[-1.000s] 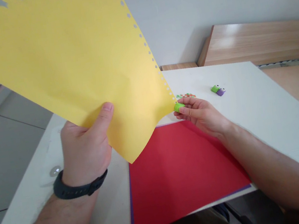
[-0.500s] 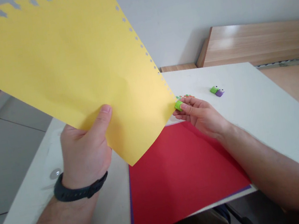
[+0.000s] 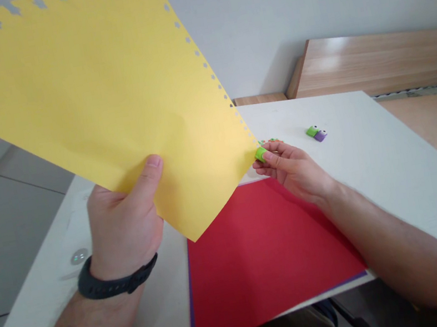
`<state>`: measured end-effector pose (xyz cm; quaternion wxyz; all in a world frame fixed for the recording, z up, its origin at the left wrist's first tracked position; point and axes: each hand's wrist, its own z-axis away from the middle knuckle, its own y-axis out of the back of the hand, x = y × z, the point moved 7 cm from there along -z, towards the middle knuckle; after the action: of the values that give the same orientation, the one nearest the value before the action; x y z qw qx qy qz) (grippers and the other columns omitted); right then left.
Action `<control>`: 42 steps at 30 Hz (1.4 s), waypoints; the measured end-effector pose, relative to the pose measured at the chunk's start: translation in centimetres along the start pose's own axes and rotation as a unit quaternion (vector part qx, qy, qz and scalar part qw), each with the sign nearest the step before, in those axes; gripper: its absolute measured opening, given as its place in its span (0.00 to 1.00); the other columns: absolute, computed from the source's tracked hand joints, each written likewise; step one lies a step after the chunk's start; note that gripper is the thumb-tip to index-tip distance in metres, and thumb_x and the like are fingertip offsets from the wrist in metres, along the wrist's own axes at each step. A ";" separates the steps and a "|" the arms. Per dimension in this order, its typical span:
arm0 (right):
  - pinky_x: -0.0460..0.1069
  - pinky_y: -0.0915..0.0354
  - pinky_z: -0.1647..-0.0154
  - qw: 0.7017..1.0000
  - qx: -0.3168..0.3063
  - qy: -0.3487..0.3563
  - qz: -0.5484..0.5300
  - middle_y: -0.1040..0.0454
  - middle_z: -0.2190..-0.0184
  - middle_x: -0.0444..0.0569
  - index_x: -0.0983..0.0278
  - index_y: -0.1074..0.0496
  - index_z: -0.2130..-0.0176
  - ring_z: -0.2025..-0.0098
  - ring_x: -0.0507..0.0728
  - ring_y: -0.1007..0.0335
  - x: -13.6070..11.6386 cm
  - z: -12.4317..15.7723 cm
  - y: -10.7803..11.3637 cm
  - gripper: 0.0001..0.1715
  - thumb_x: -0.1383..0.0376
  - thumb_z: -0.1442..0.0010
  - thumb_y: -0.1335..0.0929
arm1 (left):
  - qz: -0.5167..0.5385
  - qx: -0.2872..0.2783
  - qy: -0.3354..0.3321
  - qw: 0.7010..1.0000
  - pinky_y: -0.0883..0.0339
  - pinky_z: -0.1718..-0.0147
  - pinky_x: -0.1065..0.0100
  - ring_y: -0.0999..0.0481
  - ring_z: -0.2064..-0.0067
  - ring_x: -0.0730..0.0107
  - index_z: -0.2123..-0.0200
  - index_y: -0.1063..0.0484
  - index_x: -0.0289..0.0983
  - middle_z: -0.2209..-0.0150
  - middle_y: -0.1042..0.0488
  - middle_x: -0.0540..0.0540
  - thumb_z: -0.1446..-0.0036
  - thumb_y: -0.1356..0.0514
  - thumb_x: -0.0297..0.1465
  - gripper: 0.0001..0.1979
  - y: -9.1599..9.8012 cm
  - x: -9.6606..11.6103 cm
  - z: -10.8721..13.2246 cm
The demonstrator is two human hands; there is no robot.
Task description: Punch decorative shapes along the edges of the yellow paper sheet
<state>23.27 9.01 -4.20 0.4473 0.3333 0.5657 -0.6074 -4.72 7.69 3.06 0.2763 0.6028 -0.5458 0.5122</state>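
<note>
My left hand (image 3: 124, 219) grips a large yellow paper sheet (image 3: 75, 98) near its lower corner and holds it up above the white table (image 3: 390, 155). A row of small punched holes runs down the sheet's right edge, and star-shaped holes line its top edge. My right hand (image 3: 291, 170) pinches a small green punch (image 3: 260, 154) against the sheet's right edge, at the low end of the hole row. A red paper sheet (image 3: 260, 257) lies flat on the table under both hands, with a purple sheet showing at its edges.
A second green and purple punch with eyes (image 3: 317, 132) sits on the table beyond my right hand. Small punched scraps (image 3: 267, 141) lie near it. A wooden board (image 3: 378, 59) leans by the wall. A black watch (image 3: 113, 283) is on my left wrist.
The yellow sheet has shifted slightly, its lower corner dropping a little. The punch stays at the sheet's right edge. Both hands keep their grips.
</note>
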 end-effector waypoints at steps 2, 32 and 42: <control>0.53 0.28 0.49 1.000 0.001 0.003 0.002 0.20 0.60 0.44 0.59 0.23 0.58 0.60 0.54 0.22 -0.1 0.0 0.0 0.19 0.57 0.45 0.19 | 0.003 0.001 0.011 1.000 0.28 0.34 0.52 0.23 0.36 0.52 0.46 0.18 0.41 0.38 0.21 0.44 0.43 0.27 0.27 0.20 0.0 -0.1 0.0; 0.53 0.27 0.52 1.000 0.014 0.019 0.000 0.21 0.61 0.45 0.59 0.21 0.57 0.61 0.54 0.25 0.0 -0.6 0.0 0.19 0.55 0.45 0.19 | 0.013 -0.026 0.037 0.999 0.30 0.33 0.52 0.28 0.32 0.52 0.45 0.19 0.46 0.35 0.24 0.48 0.41 0.28 0.29 0.20 -0.5 0.0 0.3; 0.52 0.28 0.52 1.000 0.015 0.024 -0.005 0.23 0.62 0.44 0.59 0.22 0.59 0.61 0.53 0.26 0.0 -0.7 -0.1 0.17 0.56 0.45 0.19 | 0.012 -0.025 0.048 0.998 0.30 0.33 0.51 0.28 0.32 0.51 0.46 0.19 0.45 0.34 0.25 0.47 0.41 0.28 0.29 0.19 -0.5 -0.1 0.3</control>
<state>23.13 9.69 -4.28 0.4260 0.3513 0.5688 -0.6096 -4.17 7.54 3.01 0.3109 0.5639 -0.5517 0.5301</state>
